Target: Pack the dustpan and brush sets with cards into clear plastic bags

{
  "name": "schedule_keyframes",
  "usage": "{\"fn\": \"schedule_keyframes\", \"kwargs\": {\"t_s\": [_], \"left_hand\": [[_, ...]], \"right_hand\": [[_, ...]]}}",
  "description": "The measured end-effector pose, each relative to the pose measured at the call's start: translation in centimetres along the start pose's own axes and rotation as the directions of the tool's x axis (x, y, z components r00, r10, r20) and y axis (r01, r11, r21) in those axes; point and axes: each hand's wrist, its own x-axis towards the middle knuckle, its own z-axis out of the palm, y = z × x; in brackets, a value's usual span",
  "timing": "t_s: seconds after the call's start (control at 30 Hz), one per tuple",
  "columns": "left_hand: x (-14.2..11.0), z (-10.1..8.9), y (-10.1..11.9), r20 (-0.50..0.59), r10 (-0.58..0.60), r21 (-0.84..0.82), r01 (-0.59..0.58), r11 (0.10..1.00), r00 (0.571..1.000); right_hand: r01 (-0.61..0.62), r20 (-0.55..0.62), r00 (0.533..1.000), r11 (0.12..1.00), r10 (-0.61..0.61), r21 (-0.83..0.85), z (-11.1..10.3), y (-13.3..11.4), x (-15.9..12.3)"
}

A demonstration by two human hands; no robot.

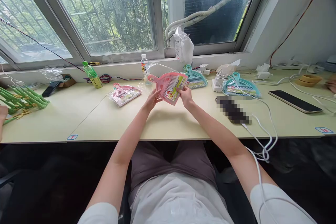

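Observation:
Above the table, both of my hands hold up a pink dustpan-and-brush set (168, 85) with a yellow-green printed label. My left hand (153, 100) grips its lower left edge, and my right hand (186, 96) pinches the lower right side by the label. Clear plastic film shows behind its top. Another pink dustpan set (125, 94) in clear wrapping lies flat to the left. Just behind my right hand is a teal dustpan set (195, 77), and a second teal dustpan set (241, 85) lies farther right.
Bottles, one green (92, 74) and one clear (144, 65), stand at the back. A phone with a white cable (262, 136), a dark tablet-like device (295, 101) and tape rolls (309, 79) are on the right. Green sticks (23, 98) lie left. Other people's hands show at both edges.

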Motion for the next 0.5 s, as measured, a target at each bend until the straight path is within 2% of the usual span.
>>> {"fn": "schedule_keyframes", "kwargs": {"t_s": [0.17, 0.33, 0.4, 0.5], "left_hand": [[-0.7, 0.5, -0.3, 0.183, -0.139, 0.047, 0.133, 0.990, 0.973], [-1.1, 0.4, 0.2, 0.239, -0.141, 0.050, 0.132, 0.990, 0.961], [-1.0, 0.7, 0.3, 0.230, -0.092, -0.015, 0.098, 0.995, 0.969], [-0.7, 1.3, 0.6, 0.084, -0.030, -0.161, 0.043, 0.986, 0.996]], "right_hand": [[-0.037, 0.029, 0.999, 0.999, 0.037, 0.001, -0.1, 0.2, 0.1], [-0.012, 0.023, 1.000, 1.000, 0.012, 0.005, 0.0, 0.1, 0.1], [0.009, 0.007, 1.000, 1.000, -0.009, 0.023, 0.1, 0.1, 0.1], [0.023, -0.018, 1.000, 0.997, -0.022, 0.070, 0.2, 0.0, -0.1]]}}
